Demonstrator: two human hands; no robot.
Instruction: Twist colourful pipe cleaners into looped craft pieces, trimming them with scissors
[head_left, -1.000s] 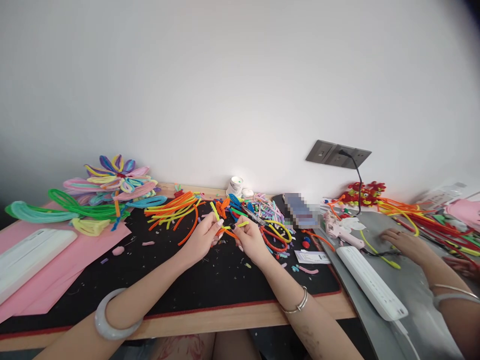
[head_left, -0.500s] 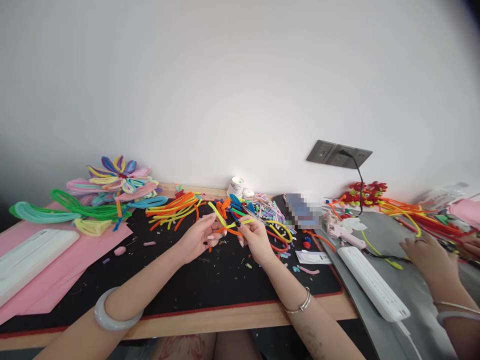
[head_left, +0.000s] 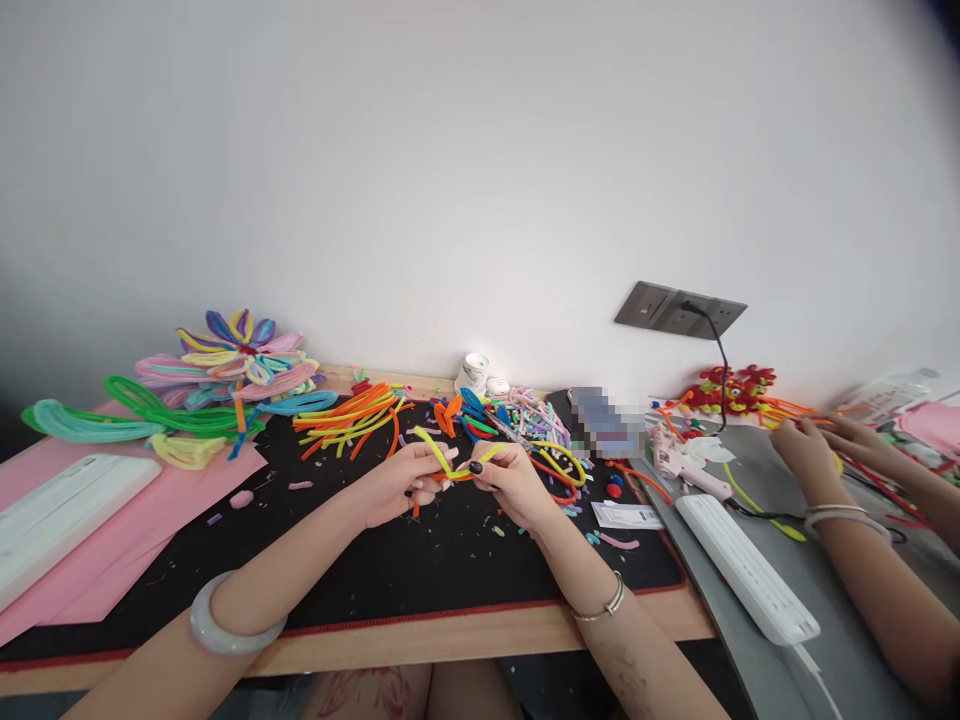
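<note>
Between my two hands, over the black mat (head_left: 315,560), is a bent yellow pipe cleaner (head_left: 429,441) with orange pieces beside it. My left hand (head_left: 401,484) pinches it from the left, its yellow end sticking up. From the right, my right hand (head_left: 510,482) grips it between thumb and fingers, a dark nail showing. Just where the orange joins the yellow is hidden by my fingers. Behind my hands lie a bundle of orange and yellow pipe cleaners (head_left: 352,415), scissors (head_left: 510,430) and a heap of pastel cut pieces (head_left: 541,412).
A flower of looped pipe cleaners (head_left: 244,352) rests on pink sheets (head_left: 150,545) at the left. On the right are a phone (head_left: 600,420), a glue gun (head_left: 694,472) and a white power strip (head_left: 746,570). A co-worker's hands (head_left: 814,460) handle pipe cleaners at the far right.
My hands have dipped slightly, and the yellow pipe cleaner now makes a wider V between them. The co-worker's hands have shifted up and left and come together.
</note>
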